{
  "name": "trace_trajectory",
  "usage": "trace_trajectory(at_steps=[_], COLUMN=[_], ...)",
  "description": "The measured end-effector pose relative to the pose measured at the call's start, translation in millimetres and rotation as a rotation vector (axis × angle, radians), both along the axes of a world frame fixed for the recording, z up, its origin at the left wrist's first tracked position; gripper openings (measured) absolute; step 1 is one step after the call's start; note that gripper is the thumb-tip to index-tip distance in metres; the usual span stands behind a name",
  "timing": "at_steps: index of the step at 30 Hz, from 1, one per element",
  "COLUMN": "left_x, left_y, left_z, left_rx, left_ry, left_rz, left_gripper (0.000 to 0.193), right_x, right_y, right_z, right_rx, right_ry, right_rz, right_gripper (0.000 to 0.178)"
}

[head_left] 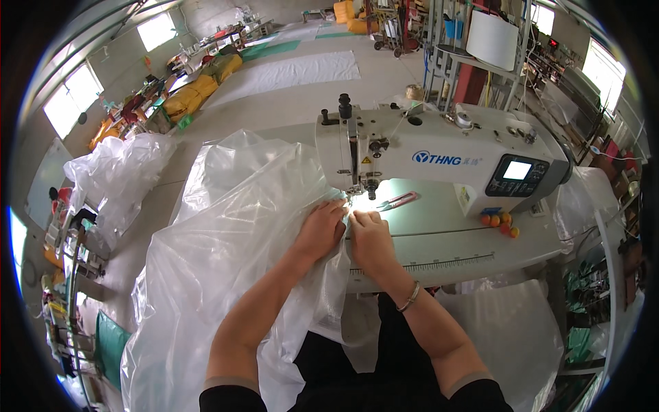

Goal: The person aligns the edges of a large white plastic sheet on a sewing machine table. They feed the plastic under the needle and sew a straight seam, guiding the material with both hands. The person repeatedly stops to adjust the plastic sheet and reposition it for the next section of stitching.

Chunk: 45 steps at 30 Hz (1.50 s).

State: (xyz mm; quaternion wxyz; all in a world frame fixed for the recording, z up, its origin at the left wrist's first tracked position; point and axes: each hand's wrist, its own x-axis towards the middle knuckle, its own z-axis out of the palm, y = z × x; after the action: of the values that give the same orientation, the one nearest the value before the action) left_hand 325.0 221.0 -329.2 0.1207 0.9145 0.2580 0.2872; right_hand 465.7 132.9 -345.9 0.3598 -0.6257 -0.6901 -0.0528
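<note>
A large translucent plastic sheet (226, 226) drapes over the left of a white sewing machine (439, 147) and its table, and hangs down across my lap. Just in front of the lit needle area, my left hand (322, 228) is closed on the sheet's edge, its fingertips close to the presser foot (354, 190). My right hand (371, 240), beside it, pinches the same edge with fingers bent. The fingertips and the exact fold between them are partly hidden. A pair of red-handled thread snips (399, 200) lies on the machine bed, right of the needle.
Small orange and yellow balls (504, 223) sit by the machine's base below its control panel (515, 172). A ruler strip (439, 263) runs along the table's front edge. More plastic sheeting (123, 172) is heaped at left. A metal rack (473, 62) stands behind the machine.
</note>
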Motion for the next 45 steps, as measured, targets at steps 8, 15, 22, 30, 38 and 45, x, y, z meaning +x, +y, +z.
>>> trace_trajectory(at_steps=[8,15,22,30,38,45], left_x=[-10.0,-130.9,-278.3,-272.1,-189.6,-170.8], left_y=[48.7,105.6,22.8,-173.2,-193.8,-274.2], left_z=[67.3,83.7,46.9,-13.9,149.2,33.6], left_rx=[-0.246,0.04,-0.189,-0.72,-0.283,-0.428], left_ry=[0.213,0.735,1.059,1.148,0.039,1.007], left_rz=[0.047,0.323,0.248,0.036,0.485,-0.593], left_gripper=[0.022,0.055,0.049,0.033,0.025,0.039], right_x=[7.6,-3.5,25.9,47.7,48.4,-17.9], right_y=[8.9,37.7,43.7,62.3,-105.0,-181.1], right_z=[25.0,7.4,5.9,4.5,7.8,12.7], right_rx=[-0.229,-0.171,-0.148,-0.157,-0.213,-0.36], right_ry=[0.353,0.103,-0.036,-0.196,0.799,0.72], right_rz=[-0.213,-0.316,-0.235,-0.164,0.147,0.227], right_gripper=[0.018,0.019,0.016,0.026,0.026,0.023])
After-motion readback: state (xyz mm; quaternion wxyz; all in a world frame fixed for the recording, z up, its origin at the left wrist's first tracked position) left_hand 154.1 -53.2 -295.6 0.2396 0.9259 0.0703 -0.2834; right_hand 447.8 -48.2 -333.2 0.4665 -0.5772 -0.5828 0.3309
